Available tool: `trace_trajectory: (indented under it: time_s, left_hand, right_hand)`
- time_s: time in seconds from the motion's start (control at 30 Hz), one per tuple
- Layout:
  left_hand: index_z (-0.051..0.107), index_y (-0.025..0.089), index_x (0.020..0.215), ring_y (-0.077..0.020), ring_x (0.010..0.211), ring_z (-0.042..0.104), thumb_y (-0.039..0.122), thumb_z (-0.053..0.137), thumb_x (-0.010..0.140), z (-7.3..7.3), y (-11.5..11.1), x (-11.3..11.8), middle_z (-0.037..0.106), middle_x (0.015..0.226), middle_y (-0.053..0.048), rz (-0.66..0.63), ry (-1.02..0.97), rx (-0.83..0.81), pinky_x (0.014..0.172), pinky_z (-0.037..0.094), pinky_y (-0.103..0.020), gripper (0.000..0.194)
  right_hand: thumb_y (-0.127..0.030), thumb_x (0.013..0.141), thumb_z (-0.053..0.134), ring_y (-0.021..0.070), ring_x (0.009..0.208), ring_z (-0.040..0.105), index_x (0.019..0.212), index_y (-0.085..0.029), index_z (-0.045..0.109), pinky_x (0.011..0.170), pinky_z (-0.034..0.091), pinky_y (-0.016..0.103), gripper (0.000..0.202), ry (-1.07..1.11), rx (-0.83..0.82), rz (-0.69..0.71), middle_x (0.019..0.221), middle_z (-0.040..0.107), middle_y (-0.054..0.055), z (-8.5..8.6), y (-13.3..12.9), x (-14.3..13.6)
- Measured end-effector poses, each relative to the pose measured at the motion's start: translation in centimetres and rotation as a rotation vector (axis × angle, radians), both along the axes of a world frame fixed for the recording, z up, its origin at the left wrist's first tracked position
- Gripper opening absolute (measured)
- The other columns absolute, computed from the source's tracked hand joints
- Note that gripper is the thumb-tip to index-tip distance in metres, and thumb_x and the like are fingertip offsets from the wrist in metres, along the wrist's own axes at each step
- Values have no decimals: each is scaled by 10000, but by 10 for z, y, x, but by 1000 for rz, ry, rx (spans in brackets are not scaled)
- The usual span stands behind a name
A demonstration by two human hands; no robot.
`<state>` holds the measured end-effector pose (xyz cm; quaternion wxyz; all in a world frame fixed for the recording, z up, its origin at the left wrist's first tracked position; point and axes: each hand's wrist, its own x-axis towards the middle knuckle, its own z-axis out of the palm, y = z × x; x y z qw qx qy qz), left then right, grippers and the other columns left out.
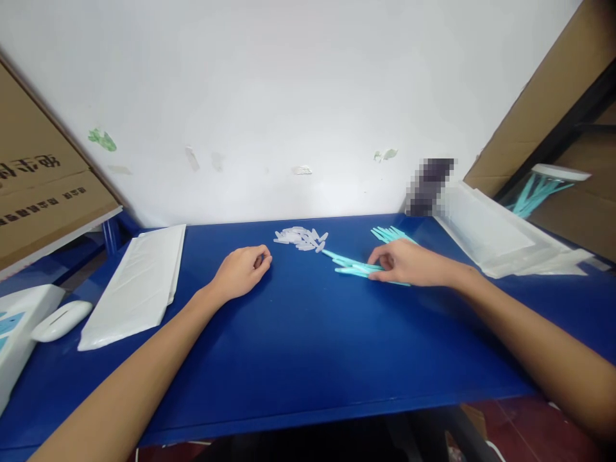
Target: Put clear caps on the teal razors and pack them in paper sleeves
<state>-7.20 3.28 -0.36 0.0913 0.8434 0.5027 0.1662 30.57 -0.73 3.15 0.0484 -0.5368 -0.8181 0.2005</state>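
My left hand (pixel 242 269) rests on the blue table (pixel 298 346) with its fingers curled shut; nothing shows in it. A small heap of clear plastic caps (pixel 301 238) lies just beyond it to the right. My right hand (pixel 408 263) lies over a bunch of thin turquoise sticks (pixel 350 265), with the fingertips pinching them against the table. More turquoise sticks (pixel 389 233) fan out behind that hand.
A stack of white plastic bags (pixel 139 282) lies at the left, a white oval object (pixel 60 319) and a white box (pixel 19 327) beside it. Clear bags (pixel 495 237) lean at the right by cardboard boxes (pixel 543 96). A cardboard box (pixel 38 186) stands left.
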Motion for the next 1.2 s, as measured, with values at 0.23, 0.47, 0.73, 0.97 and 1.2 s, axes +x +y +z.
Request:
trace_trajectory:
  time_s: [0.23,0.47,0.73,0.97,1.2]
  left_hand:
    - [683,198,966,-153,621,530,356,473,983,8,-2,-8,591,696,9,-188,-48,-51,623,386,-274,264]
    - [723,163,939,-140,681,557,369,590,931,13,-14,-6,640,805,-35,-292,-300,8,665,452,-271,245]
    - [704,185,866,-118,541,470,335,477,967,3,-18,11,556,590,41,-219,-28,96,867,390,-401,290]
    - [692,178,896,-126,525,485,301,496,940,-3,-24,22,536,582,33,-159,-176,94,714,454,-312,235]
    - [676,193,1230,-282,1236,560,326,520,997,4,-39,33,599,1325,-138,-408,-146,222,1043,485,-441,310]
  right_hand:
    - [-500,937,592,171,624,588,1057,-195,772,581,416,295,374,135,201,236,737,663,35,-21,-17,-46]
    - [-543,1025,464,227,799,690,1306,-166,707,663,450,321,530,65,470,305,956,748,107,-34,-26,-55]
    - [-657,964,499,245,732,618,1293,-202,705,814,372,426,598,-38,366,211,739,705,70,-24,-18,-33]
    - [-671,918,540,269,778,660,1307,-219,703,671,438,354,618,-13,230,196,774,721,69,-23,-18,-31]
    - [-698,897,578,267,890,645,1232,-202,678,741,478,377,607,-1,334,235,1064,678,114,-26,-21,-40]
